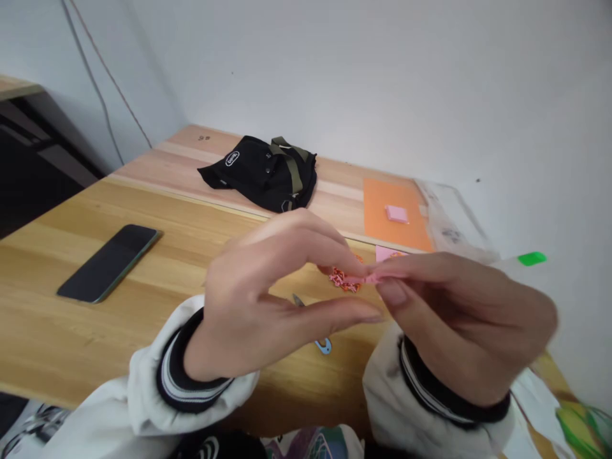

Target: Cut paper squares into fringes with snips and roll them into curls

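Observation:
My left hand [268, 293] and my right hand [459, 319] meet in front of me above the wooden table [71, 319]. Both pinch a small pink paper piece [371, 278] between fingertips. My left thumb and forefinger close on its left end, my right thumb and forefinger on its right end. Just behind the fingertips lies an orange-and-white patterned paper chain [345, 279] on the table. A pair of scissors [321, 342] with a blue handle lies under my left hand, mostly hidden.
A black phone [109, 261] lies face up at the left. A black pouch [265, 172] with olive straps sits at the back. An orange sheet [385, 229] carries a small pink block [396, 214], beside a clear plastic bag [452, 223]. A green tab [531, 258] shows at right.

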`<state>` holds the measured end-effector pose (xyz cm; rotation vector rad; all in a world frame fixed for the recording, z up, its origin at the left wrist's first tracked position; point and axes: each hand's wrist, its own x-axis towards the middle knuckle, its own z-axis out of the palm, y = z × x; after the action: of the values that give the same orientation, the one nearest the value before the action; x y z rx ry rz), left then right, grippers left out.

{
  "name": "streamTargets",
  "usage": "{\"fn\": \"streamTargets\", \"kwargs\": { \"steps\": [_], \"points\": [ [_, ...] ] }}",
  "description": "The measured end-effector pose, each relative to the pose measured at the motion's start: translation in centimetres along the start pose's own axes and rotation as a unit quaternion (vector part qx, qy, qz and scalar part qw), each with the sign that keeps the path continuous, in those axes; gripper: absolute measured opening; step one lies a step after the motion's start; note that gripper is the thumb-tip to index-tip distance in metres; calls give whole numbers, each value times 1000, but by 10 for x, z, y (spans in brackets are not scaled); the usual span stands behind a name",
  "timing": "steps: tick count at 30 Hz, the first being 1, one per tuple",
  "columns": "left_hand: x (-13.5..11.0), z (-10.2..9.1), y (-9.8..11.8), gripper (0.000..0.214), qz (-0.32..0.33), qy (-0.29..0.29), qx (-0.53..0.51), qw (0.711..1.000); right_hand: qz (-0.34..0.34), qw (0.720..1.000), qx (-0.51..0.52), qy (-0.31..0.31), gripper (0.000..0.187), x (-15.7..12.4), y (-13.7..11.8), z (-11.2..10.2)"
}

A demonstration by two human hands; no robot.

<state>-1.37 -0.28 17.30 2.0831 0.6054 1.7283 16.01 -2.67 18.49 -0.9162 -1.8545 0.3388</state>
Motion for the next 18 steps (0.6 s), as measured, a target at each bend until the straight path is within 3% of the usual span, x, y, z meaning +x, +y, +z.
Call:
{"fn": "streamTargets", "kwargs": {
  "steps": [2,6,18],
  "points": [
    [-2,1,-1,23,-18,-1,5,1000,36,998,34,39,16,-4,-1,7],
    [-1,2,0,21,-31,-4,10,999,60,995,51,58,12,-5,-3,12],
    [-5,12,1,20,-27,39,1,999,9,996,-61,67,13,1,-11,17]
  ]
}}
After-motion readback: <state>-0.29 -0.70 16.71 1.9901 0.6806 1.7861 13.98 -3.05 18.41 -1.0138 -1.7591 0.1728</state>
